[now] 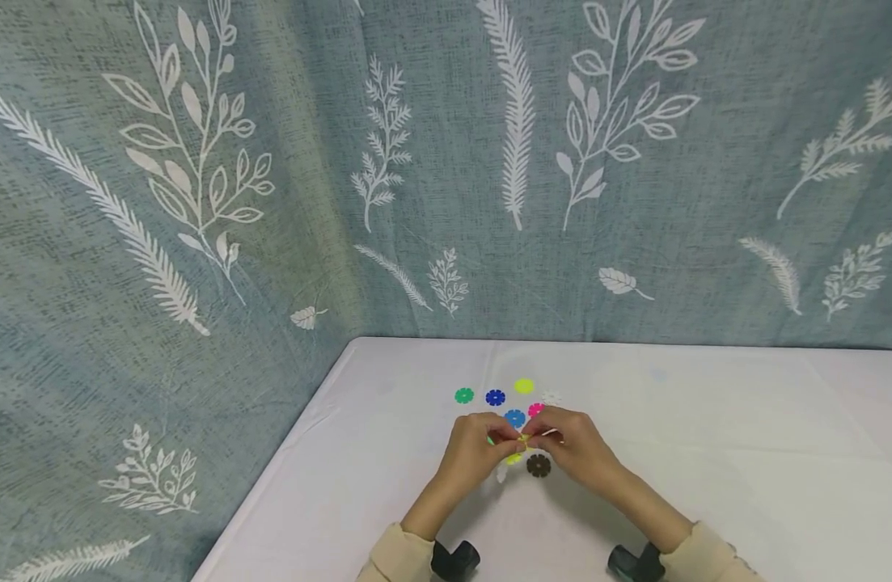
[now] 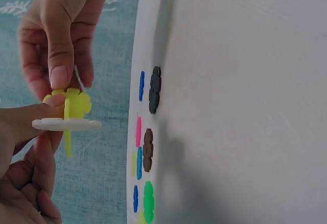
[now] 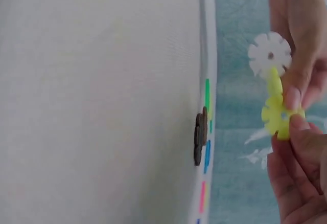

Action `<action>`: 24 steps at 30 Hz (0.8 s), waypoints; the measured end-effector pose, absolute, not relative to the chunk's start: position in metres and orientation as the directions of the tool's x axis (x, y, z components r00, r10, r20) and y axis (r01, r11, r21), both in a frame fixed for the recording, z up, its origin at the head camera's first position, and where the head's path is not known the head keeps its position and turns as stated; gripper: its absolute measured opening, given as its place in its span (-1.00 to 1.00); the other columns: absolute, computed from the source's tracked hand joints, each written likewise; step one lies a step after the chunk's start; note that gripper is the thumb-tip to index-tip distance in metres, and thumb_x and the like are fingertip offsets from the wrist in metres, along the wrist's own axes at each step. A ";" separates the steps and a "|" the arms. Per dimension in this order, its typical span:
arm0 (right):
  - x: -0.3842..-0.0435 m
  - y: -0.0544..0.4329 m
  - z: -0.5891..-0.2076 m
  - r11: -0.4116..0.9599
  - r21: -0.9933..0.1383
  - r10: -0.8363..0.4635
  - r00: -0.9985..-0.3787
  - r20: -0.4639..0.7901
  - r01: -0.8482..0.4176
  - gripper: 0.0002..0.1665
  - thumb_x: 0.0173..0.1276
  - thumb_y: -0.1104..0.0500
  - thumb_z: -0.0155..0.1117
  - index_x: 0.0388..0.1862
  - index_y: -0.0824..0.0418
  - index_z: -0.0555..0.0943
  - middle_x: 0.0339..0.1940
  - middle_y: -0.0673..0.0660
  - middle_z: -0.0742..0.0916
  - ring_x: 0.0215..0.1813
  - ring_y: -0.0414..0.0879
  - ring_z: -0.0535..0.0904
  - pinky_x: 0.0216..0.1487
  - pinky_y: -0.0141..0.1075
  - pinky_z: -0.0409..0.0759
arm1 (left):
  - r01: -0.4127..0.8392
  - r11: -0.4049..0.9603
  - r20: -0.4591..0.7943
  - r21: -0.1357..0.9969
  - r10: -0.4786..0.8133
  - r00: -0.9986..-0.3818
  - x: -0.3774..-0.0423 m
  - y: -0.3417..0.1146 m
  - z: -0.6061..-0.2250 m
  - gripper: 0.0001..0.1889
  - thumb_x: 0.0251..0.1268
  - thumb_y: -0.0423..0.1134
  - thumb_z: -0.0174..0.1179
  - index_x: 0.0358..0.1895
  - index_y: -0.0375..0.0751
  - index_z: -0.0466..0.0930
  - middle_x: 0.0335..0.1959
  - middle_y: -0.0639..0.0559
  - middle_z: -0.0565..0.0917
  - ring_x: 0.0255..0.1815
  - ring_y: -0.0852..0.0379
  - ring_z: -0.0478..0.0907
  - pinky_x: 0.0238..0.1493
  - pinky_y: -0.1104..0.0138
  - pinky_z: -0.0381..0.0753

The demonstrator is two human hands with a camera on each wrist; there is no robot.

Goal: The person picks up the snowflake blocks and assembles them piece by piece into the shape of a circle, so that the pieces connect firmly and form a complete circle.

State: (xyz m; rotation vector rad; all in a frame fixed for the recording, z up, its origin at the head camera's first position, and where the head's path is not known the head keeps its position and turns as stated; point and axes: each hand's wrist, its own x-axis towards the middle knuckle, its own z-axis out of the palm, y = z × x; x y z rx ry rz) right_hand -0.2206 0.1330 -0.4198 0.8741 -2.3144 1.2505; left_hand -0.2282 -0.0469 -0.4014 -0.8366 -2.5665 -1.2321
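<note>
In the head view my left hand (image 1: 469,449) and right hand (image 1: 580,449) meet over the table, fingertips close together. Between them are notched, flower-shaped plastic discs. My right hand pinches a yellow disc (image 3: 273,112), plainest in the right wrist view. Set crosswise against it is a second yellow disc (image 3: 275,85), gripped by my left hand's thumb and fingers. A white disc (image 3: 265,55) is joined to that second one on the left hand's side. The left wrist view shows this white disc (image 2: 66,125) edge-on before the left thumb.
Several loose discs lie beyond and below the hands: green (image 1: 464,395), dark blue (image 1: 495,397), yellow-green (image 1: 524,386), white (image 1: 551,398), light blue (image 1: 514,418), pink (image 1: 535,410) and dark brown (image 1: 539,466). A white cloth (image 1: 744,453) covers the table; a leaf-patterned curtain (image 1: 446,162) hangs behind.
</note>
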 end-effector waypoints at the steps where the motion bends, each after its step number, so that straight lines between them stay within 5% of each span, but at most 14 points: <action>1: -0.221 0.135 -0.420 0.407 -0.658 -0.328 -0.774 0.542 -0.634 -0.88 0.06 0.37 0.33 -0.37 0.25 0.64 -0.41 0.08 0.70 -0.32 -0.12 0.64 -0.30 -0.42 0.61 | 0.552 0.501 0.384 0.667 0.404 -0.830 -0.228 -0.048 -0.402 -0.93 -0.05 -0.31 0.37 -0.50 -0.23 0.69 -0.54 0.03 0.69 -0.51 0.33 0.51 -0.45 0.54 0.45; 5: -0.228 0.148 -0.419 0.458 -0.773 -0.230 -0.899 0.373 -0.438 -0.77 0.07 0.28 0.37 -0.24 0.30 0.66 -0.35 0.12 0.71 -0.32 -0.18 0.61 -0.27 -0.42 0.57 | 0.524 0.505 0.386 0.686 0.358 -0.850 -0.229 -0.053 -0.404 -0.94 -0.06 -0.32 0.38 -0.51 -0.22 0.69 -0.54 0.04 0.68 -0.51 0.34 0.48 -0.45 0.53 0.44; 9: -0.242 0.171 -0.420 0.593 -0.766 -0.133 -0.969 0.210 -0.248 -0.60 0.08 0.19 0.38 -0.08 0.30 0.64 -0.40 0.12 0.65 -0.44 -0.18 0.45 -0.44 -0.40 0.42 | 0.496 0.507 0.387 0.705 0.311 -0.868 -0.231 -0.060 -0.405 -0.94 -0.07 -0.32 0.38 -0.52 -0.21 0.68 -0.53 0.05 0.69 -0.51 0.33 0.46 -0.44 0.51 0.43; 16: -0.257 0.197 -0.431 0.690 -0.713 -0.089 -0.992 0.090 -0.126 -0.52 0.04 0.12 0.40 -0.04 0.30 0.62 -0.50 0.09 0.54 -0.45 -0.13 0.29 -0.46 -0.35 0.26 | 0.482 0.455 0.390 0.749 0.286 -0.875 -0.233 -0.066 -0.410 -0.91 -0.08 -0.33 0.38 -0.53 -0.26 0.67 -0.54 -0.03 0.69 -0.52 0.32 0.47 -0.43 0.51 0.47; 24: -0.259 0.193 -0.436 0.759 -0.647 -0.057 -0.997 0.054 -0.078 -0.56 0.01 0.00 0.41 -0.11 0.14 0.68 -0.48 0.05 0.57 -0.45 -0.14 0.33 -0.49 -0.33 0.22 | 0.424 0.423 0.352 0.801 0.240 -0.905 -0.238 -0.069 -0.417 -0.91 -0.06 -0.32 0.37 -0.51 -0.27 0.68 -0.52 -0.06 0.69 -0.52 0.35 0.46 -0.44 0.51 0.46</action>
